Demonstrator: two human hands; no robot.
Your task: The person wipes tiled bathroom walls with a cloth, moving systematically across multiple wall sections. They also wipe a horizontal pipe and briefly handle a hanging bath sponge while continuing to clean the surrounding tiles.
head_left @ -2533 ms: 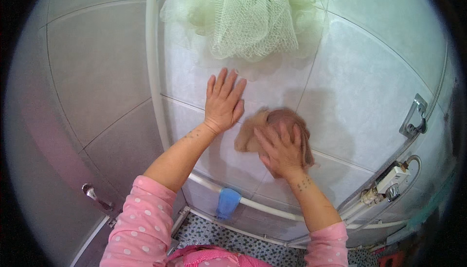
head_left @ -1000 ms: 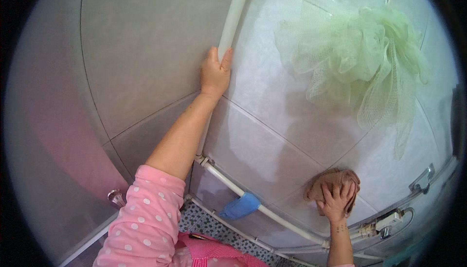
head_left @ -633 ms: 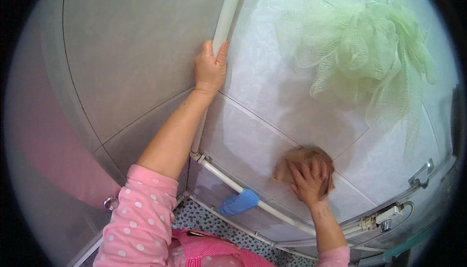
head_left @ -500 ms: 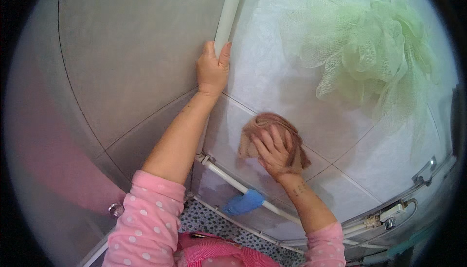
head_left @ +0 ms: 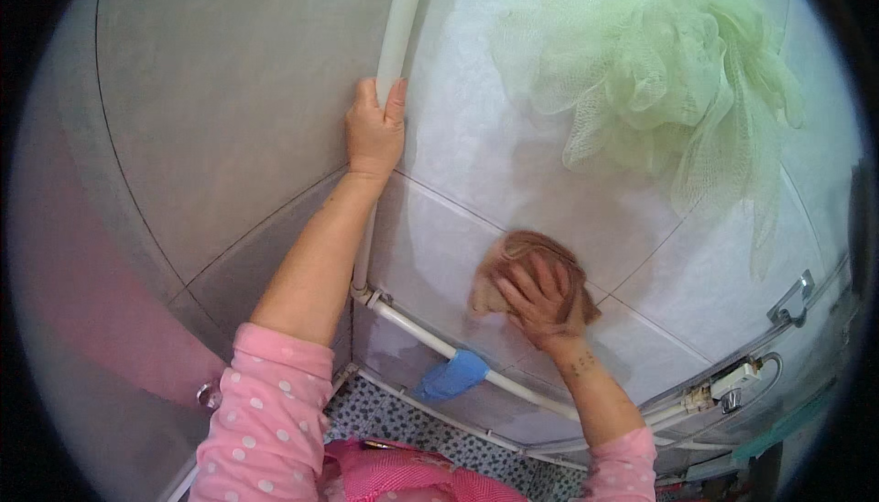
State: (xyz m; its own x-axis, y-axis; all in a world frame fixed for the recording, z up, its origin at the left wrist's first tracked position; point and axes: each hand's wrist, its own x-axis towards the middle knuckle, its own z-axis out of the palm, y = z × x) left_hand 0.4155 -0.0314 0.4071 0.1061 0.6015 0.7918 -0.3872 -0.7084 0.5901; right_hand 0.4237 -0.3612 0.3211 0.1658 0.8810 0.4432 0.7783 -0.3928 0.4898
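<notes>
Presently, we locate the folded brown fabric cloth against the pale grey tiled wall, lying across a dark seam. It sits to the right of the upright white round pipe, below and left of the pale green mesh bath puff, and above the low white pipe over which a limp blue piece hangs.

Hands: we see the left hand wrapped round the upright pipe, thumb on its right side. The right hand lies spread over the cloth, fingers extended and parted, pressing it flat; what the palm does underneath we cannot tell.

Handling: we judge the cloth light, soft and limp, not fragile; dampness unclear. We would take hold over the thick folded middle, since the loose edges should slip or curl.

Orientation: we read its long axis as slanting from upper left to lower right along the curved fold, one corner poking out lower right. The right fingers point up and left across it.
</notes>
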